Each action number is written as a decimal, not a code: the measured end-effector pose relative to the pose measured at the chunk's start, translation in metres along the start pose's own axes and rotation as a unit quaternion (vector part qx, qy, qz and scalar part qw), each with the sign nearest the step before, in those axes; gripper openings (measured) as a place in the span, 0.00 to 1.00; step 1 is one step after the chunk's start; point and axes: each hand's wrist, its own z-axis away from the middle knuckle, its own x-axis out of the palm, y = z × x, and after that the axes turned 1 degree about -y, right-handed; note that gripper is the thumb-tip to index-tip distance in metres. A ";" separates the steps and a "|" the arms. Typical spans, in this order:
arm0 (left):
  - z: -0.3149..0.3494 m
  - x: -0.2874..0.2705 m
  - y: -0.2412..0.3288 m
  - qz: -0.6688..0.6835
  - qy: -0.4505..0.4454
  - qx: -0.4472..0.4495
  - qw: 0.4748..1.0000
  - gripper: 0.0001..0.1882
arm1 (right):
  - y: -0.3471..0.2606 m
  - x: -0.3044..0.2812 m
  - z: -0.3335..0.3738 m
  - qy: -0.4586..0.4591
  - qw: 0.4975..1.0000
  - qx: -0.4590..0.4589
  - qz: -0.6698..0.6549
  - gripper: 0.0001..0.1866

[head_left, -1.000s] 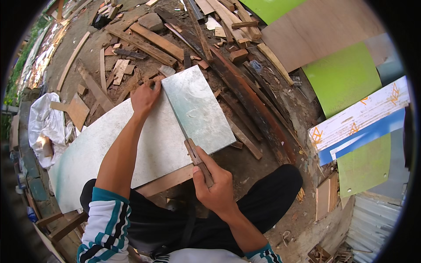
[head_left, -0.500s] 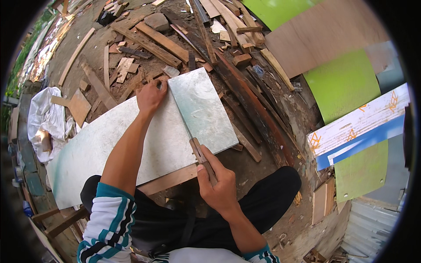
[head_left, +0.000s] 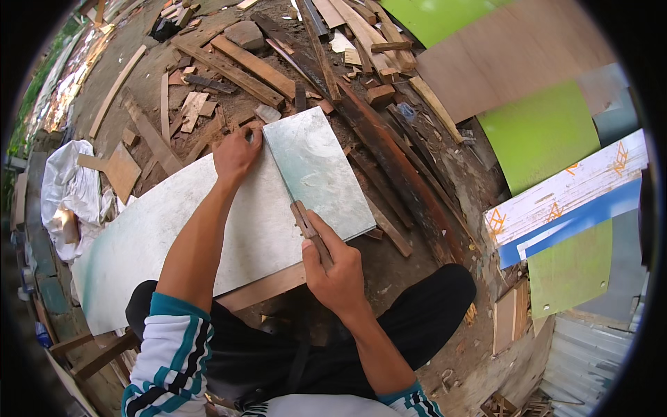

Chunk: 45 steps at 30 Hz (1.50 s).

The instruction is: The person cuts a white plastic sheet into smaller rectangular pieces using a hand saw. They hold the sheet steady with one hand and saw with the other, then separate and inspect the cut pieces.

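A long whitish panel with faint green staining (head_left: 167, 229) lies across my lap area. Along its right side a straight dark line divides it from a greenish-white section (head_left: 323, 174); whether the two are fully separate I cannot tell. My left hand (head_left: 236, 156) is closed at the panel's far edge, just left of the line, its fingers curled over that edge. In my right hand (head_left: 335, 274) is a wooden-handled cutting tool (head_left: 306, 226), gripped with the handle pointing away from me. Its thin blade is mostly hidden in the line.
A wooden plank (head_left: 264, 288) shows under the panel's near edge. Beyond lie scattered boards (head_left: 253, 66), a long dark beam (head_left: 396, 160) and a grey stone (head_left: 244, 35). Green sheets (head_left: 538, 135) and a blue-and-white board (head_left: 566, 201) are at right, a white sack (head_left: 66, 194) at left.
My right hand and the tool have slid a little away from me and leftward along the line. My left hand keeps its place on the far edge.
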 end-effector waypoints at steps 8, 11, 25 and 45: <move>-0.001 0.004 -0.004 -0.010 0.021 0.010 1.000 0.31 | 0.002 0.000 0.008 0.004 1.000 -0.006 0.004 0.24; -0.003 0.001 -0.008 -0.014 -0.010 -0.003 1.000 0.30 | 0.007 0.011 -0.020 -0.010 1.000 0.002 0.021 0.24; -0.004 0.006 -0.005 -0.007 -0.001 0.011 1.000 0.30 | 0.002 0.004 0.015 0.034 0.997 -0.065 -0.002 0.25; 0.002 -0.003 0.002 0.012 0.017 0.017 1.000 0.27 | 0.001 0.003 0.018 0.028 0.999 -0.031 -0.021 0.23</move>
